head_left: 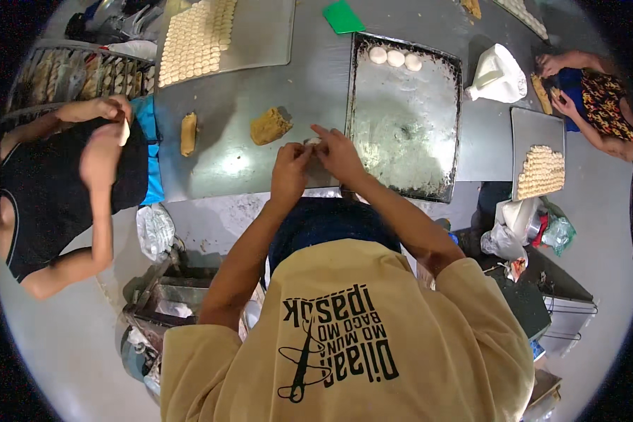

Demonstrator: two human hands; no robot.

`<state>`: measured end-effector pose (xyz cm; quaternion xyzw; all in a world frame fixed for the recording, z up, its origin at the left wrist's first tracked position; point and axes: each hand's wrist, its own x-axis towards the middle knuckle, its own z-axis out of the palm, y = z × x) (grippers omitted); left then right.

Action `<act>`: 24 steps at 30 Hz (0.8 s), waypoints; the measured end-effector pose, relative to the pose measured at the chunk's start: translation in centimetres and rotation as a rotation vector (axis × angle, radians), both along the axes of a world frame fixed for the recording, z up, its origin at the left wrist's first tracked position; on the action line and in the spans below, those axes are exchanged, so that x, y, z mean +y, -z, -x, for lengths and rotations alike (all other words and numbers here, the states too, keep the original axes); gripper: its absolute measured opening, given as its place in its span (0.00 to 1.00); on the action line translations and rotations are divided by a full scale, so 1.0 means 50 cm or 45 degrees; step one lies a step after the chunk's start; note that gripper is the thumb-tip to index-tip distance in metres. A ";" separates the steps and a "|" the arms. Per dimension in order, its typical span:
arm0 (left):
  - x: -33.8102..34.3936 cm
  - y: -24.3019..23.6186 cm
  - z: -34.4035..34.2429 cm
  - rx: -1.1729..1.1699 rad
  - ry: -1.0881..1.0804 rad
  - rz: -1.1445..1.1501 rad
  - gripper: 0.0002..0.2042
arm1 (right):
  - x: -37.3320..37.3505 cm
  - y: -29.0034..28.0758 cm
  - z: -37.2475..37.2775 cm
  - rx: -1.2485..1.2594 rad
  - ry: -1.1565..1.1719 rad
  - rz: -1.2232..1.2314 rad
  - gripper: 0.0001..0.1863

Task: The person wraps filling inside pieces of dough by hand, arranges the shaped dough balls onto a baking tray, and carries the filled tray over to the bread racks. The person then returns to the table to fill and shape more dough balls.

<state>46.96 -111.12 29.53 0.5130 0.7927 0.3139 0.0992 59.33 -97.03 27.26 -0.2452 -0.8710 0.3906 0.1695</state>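
Observation:
My left hand (290, 169) and my right hand (340, 157) meet at the near edge of the metal table. Their fingers are closed around a small whitish piece of dough (313, 141), which they mostly hide. Just beyond my left hand lies a crumbly yellow-brown lump (270, 127), perhaps filling. Beside my right hand is a dark-rimmed baking tray (408, 130). Three white dough rounds (395, 58) sit in a row at its far end.
A yellow-brown log (188, 133) lies farther left. Trays of small pieces stand at the far left (260, 42) and right (527, 126). A white plastic jug (499, 76) and green sheet (343, 16) lie beyond. People work on both sides.

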 end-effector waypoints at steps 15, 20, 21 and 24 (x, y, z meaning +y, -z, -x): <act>-0.186 -0.051 0.140 -0.331 -0.089 -0.052 0.09 | 0.007 0.046 0.154 -0.459 0.443 -0.554 0.37; -0.228 -0.060 0.167 -0.455 -0.024 0.013 0.06 | -0.006 -0.006 0.071 -0.361 0.391 -0.465 0.36; -0.217 -0.059 0.166 -0.471 0.025 0.001 0.06 | -0.029 -0.018 0.055 -0.443 0.229 -0.579 0.35; -0.174 -0.074 0.155 -0.431 0.134 -0.067 0.05 | -0.119 -0.030 0.034 -0.470 0.080 -0.525 0.33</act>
